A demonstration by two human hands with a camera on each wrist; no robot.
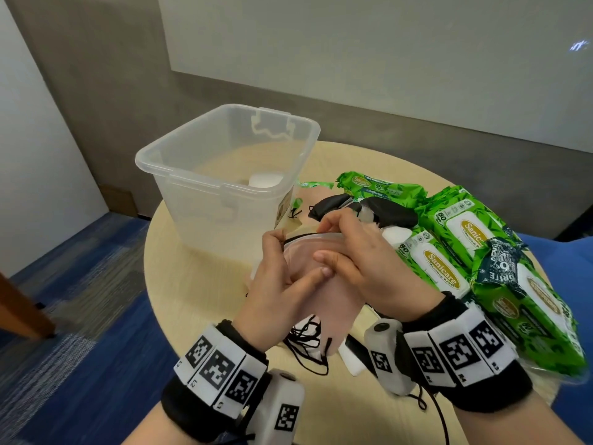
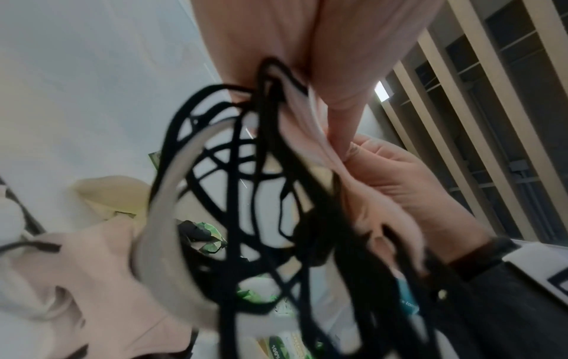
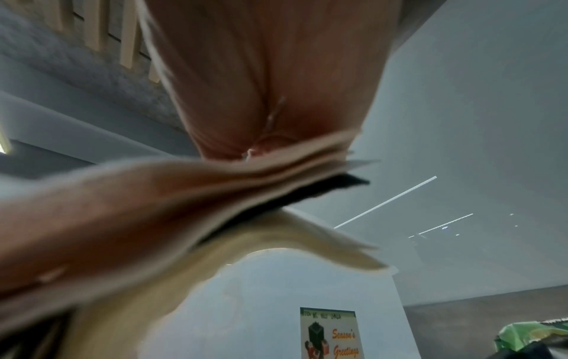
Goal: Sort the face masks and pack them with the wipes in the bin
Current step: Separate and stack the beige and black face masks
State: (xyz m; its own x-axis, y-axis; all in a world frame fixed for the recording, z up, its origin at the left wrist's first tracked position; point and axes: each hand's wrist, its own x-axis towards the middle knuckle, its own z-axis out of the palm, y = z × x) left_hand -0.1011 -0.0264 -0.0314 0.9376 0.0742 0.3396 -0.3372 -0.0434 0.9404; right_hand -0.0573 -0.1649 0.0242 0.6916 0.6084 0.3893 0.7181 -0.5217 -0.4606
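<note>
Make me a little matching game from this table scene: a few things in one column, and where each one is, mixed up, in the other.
Things:
1. pink masks
2. black masks
3. wipes packs
4. clear bin

Places:
A. at the table's right edge
B. held in both hands, the left hand and the right hand
C. on the table's far left part
D. lying beyond the hands, beside the green packs

Pairs: 1-B, 2-D, 3-A, 4-C
</note>
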